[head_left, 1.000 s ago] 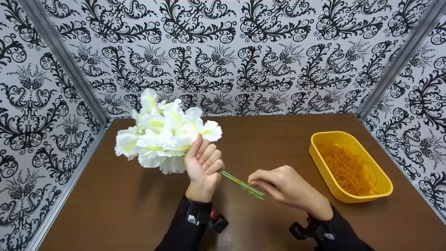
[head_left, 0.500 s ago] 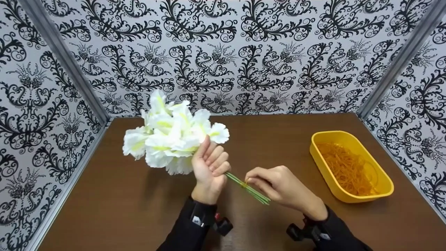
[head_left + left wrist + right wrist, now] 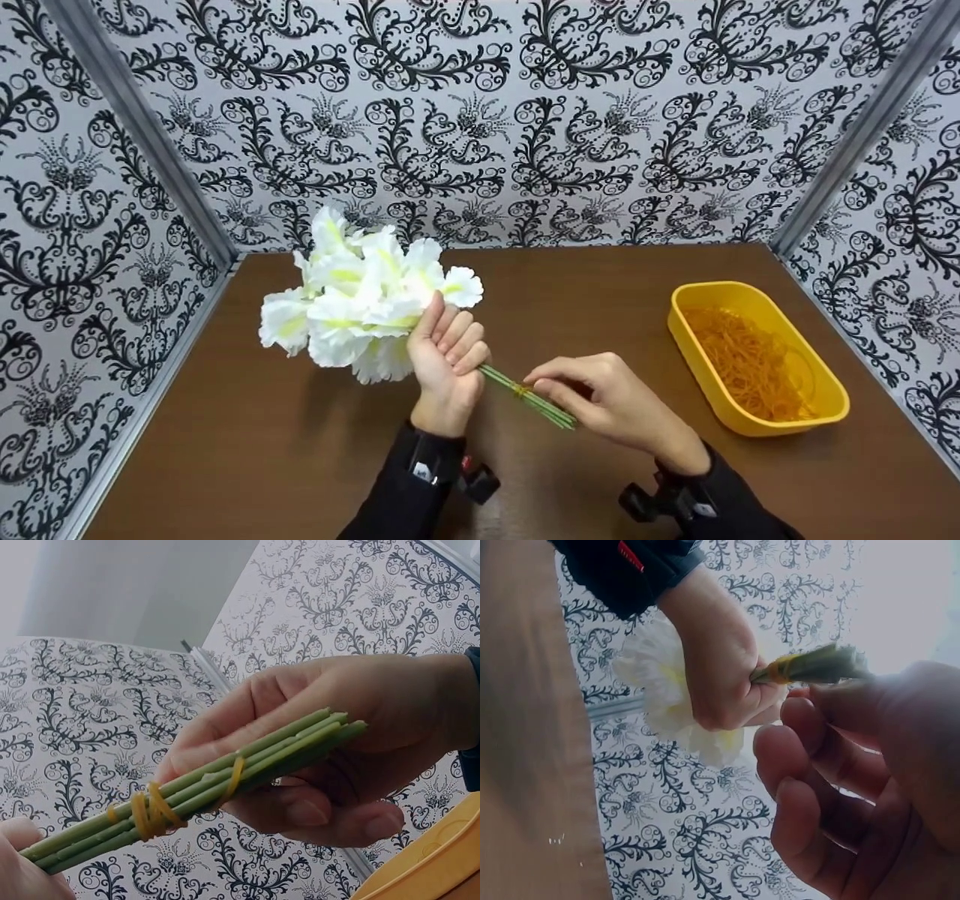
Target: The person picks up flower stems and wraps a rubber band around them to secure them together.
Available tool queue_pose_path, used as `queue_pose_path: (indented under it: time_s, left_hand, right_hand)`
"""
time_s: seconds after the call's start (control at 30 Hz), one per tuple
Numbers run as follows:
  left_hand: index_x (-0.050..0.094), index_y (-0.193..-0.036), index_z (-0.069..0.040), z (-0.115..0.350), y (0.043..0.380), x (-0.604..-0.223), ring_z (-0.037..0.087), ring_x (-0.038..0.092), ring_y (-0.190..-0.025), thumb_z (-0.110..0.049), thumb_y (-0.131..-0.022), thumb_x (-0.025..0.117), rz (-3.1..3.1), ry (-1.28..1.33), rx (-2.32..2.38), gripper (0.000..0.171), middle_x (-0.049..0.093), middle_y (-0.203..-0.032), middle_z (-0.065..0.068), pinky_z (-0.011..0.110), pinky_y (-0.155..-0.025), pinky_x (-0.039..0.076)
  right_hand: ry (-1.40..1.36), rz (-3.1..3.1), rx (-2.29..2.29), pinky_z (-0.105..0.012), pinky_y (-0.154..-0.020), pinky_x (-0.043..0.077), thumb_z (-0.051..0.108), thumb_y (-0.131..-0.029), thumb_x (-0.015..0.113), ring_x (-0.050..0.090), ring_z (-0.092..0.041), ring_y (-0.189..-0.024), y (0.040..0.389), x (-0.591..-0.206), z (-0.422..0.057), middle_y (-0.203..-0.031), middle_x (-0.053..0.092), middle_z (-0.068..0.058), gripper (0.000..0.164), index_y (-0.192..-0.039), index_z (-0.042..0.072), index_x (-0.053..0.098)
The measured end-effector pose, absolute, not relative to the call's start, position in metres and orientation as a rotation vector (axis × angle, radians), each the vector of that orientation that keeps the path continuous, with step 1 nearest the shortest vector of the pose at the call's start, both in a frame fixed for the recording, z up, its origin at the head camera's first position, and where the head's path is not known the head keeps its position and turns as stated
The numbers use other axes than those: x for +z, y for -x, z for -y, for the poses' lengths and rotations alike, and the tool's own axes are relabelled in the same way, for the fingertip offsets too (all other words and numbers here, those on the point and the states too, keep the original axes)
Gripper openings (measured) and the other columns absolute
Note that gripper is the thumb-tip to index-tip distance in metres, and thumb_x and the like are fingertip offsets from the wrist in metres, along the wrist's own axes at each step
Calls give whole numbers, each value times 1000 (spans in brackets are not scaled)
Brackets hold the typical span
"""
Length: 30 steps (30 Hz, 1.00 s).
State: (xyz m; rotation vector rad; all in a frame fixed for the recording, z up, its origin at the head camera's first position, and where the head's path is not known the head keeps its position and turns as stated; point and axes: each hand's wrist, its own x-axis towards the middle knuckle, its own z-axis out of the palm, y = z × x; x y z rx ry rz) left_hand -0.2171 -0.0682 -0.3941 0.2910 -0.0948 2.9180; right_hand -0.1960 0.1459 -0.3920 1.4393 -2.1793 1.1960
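My left hand [image 3: 448, 364] grips a bunch of white artificial flowers [image 3: 352, 304] just below the blooms, thumb pointing up. From the fist, the green stems [image 3: 553, 413] slant down to the right, their cut ends together. A yellow rubber band [image 3: 154, 811] is wound several times round them, and one strand [image 3: 237, 776] crosses nearer the cut ends. My right hand [image 3: 611, 397] is beside the stems, thumb and forefinger pinching at the wound band. In the left wrist view, its fingertips are partly hidden behind the stems.
A yellow tray [image 3: 679, 330] filled with loose rubber bands [image 3: 739, 367] stands on the right side of the brown table [image 3: 570, 300]. Patterned black-and-white panels [image 3: 480, 135] enclose the table at the back and both sides.
The bunch shifted right, then slightly back left and down. The right hand moved left along the stems, bringing the strand it pinched near the cut ends up to the wound band.
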Motion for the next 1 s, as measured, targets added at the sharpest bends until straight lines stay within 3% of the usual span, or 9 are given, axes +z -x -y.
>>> queue_pose_path:
  time_s: [0.17, 0.37, 0.53, 0.8, 1.0]
  left_hand:
    - [21, -62, -20, 68, 218, -394, 3, 9, -44, -30, -111, 29, 98, -274, 2952, 50, 19, -51, -10, 15, -36, 9]
    - [20, -63, -20, 67, 219, -395, 3, 9, -44, -30, -111, 29, 108, -294, 2965, 50, 17, -53, -10, 15, -36, 9]
    - [17, -64, -20, 66, 220, -398, 3, 9, -44, -31, -111, 27, 126, -323, 2956, 50, 15, -54, -10, 14, -36, 11]
    - [17, -64, -19, 66, 221, -400, 3, 8, -44, -29, -111, 29, 104, -258, 2995, 50, 14, -54, -10, 14, -36, 9]
    - [18, -63, -19, 64, 222, -400, 4, 8, -44, -28, -111, 31, 62, -212, 3000, 50, 14, -54, -10, 14, -36, 9]
  right_hand:
    - [-1381, 2192, 1156, -18, -63, 53, 3, -96, 68, 64, -6, -75, 188, -388, -145, -99, 74, 3, 23, -117, 13, 73]
    - [-1284, 2252, 939, -11, -55, 44, 19, -97, 72, 53, 2, -65, 179, -390, -139, -94, 70, 11, 27, -123, 14, 72]
    - [-1241, 2293, 835, -15, -58, 43, 22, -99, 69, 53, 1, -67, 177, -395, -133, -94, 70, 13, 26, -124, 15, 72]
    - [-1192, 2327, 678, -20, -52, 44, 21, -100, 67, 50, -1, -60, 176, -400, -127, -72, 56, 15, 24, -122, 13, 72]
    - [-1164, 2373, 652, -23, -52, 48, 29, -100, 67, 56, -2, -64, 176, -401, -128, -85, 68, 13, 21, -115, 16, 72]
